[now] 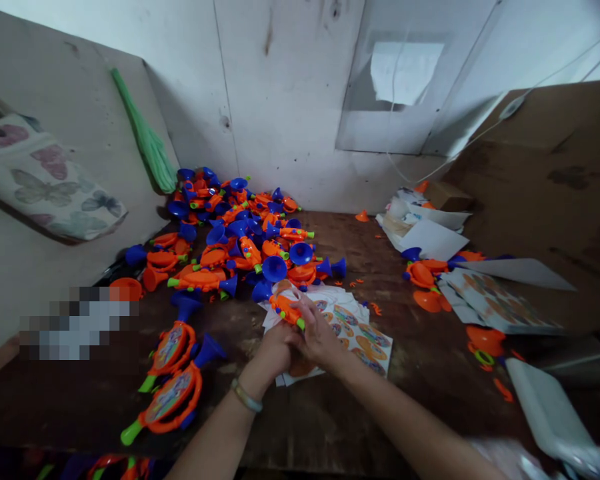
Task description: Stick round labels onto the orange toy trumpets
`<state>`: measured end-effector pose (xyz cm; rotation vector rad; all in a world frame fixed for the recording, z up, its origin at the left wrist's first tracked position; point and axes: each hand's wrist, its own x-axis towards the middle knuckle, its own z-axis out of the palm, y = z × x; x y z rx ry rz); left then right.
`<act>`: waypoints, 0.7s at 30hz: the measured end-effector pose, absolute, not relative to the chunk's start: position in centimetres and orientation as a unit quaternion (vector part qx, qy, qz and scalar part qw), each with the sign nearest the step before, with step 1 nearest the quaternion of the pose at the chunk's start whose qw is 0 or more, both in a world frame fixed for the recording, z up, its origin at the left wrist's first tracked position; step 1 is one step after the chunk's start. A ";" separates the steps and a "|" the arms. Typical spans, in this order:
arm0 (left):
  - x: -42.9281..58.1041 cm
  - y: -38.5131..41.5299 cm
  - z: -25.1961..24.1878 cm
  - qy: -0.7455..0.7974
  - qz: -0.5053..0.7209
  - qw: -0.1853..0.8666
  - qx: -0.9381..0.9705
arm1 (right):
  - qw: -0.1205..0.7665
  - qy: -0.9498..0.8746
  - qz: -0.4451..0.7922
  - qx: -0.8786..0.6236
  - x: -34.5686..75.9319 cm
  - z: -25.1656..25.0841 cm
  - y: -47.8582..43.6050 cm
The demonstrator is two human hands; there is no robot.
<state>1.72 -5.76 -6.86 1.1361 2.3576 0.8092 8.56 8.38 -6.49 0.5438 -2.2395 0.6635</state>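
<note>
A toy trumpet (286, 309), orange with a blue bell and a green mouthpiece, is held between my two hands above the sticker sheets. My left hand (275, 347) is wrapped round it from below, with most of its fingers hidden. On its right side, my right hand (316, 331) has its fingers closed against the toy. Beneath them lies a stack of sticker sheets (363, 343) printed with colourful ovals. To the left, two toy trumpets with oval stickers lie on the table, one nearer (173, 400) and one farther (174, 347).
A large heap of toy trumpets (250, 250) covers the back left of the brown table (325, 427). At right are paper scraps (433, 237), more sticker sheets (500, 303), loose orange parts (485, 341) and a big cardboard box (545, 193). A pale plastic object (550, 407) lies front right.
</note>
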 end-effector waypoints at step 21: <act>9.7 -10.0 0.7 0.468 0.864 0.142 0.119 | 0.452 -0.763 0.462 0.010 12.9 3.3 7.9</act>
